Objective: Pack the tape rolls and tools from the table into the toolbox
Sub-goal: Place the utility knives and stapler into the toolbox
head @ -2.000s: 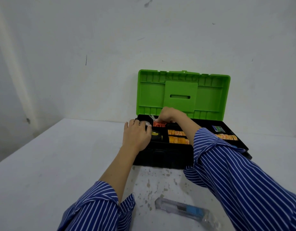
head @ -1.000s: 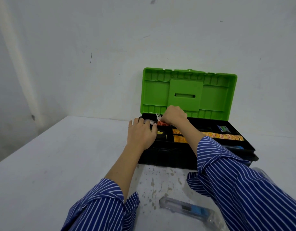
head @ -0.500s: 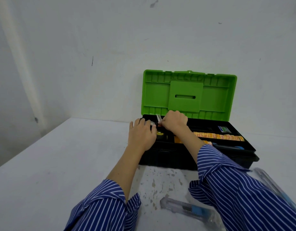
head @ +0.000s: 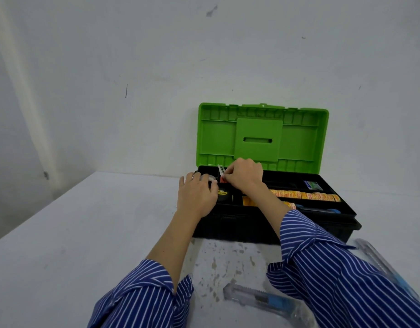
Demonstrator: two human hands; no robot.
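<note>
On the white table (head: 86, 233), the right hand (head: 243, 175) pinched a small pack (head: 221, 174) over the toolbox (head: 322, 216); the left hand (head: 196, 197) (fingers curled) held a clear tape roll (head: 210, 178) just left of those fingers.

Soft even light, warped edges

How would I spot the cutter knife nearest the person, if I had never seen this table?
Start at the toolbox with its raised green lid, then come straight toward the person along the speckled white table. Between the two striped sleeves lies the cutter knife. Unlike the other clear cutter beside the right sleeve, it lies almost crosswise.
</note>
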